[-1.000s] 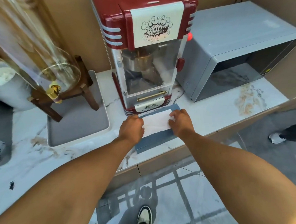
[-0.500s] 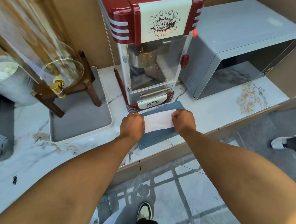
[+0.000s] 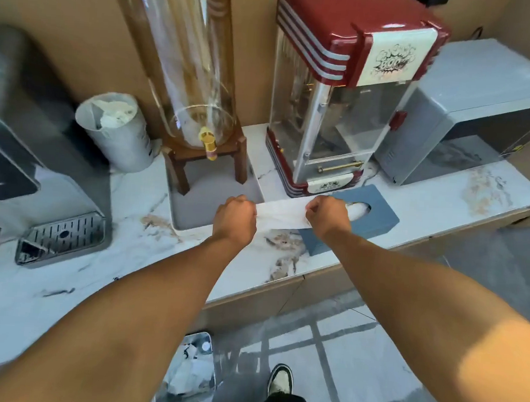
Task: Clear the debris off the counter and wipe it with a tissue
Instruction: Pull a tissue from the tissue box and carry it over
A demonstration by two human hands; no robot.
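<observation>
Our left hand (image 3: 235, 219) and right hand (image 3: 327, 216) each pinch an end of the tissue (image 3: 283, 214), stretched flat above the counter (image 3: 429, 209), likely to ready it for wiping. Tissue box (image 3: 378, 221) just right; brown stains (image 3: 281, 242) underneath.

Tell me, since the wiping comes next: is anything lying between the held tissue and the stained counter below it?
Nothing visible does. The tissue is stretched between the left hand and right hand, right above the brownish stains on the counter. The blue tissue box sits just to the right of that patch.
</observation>
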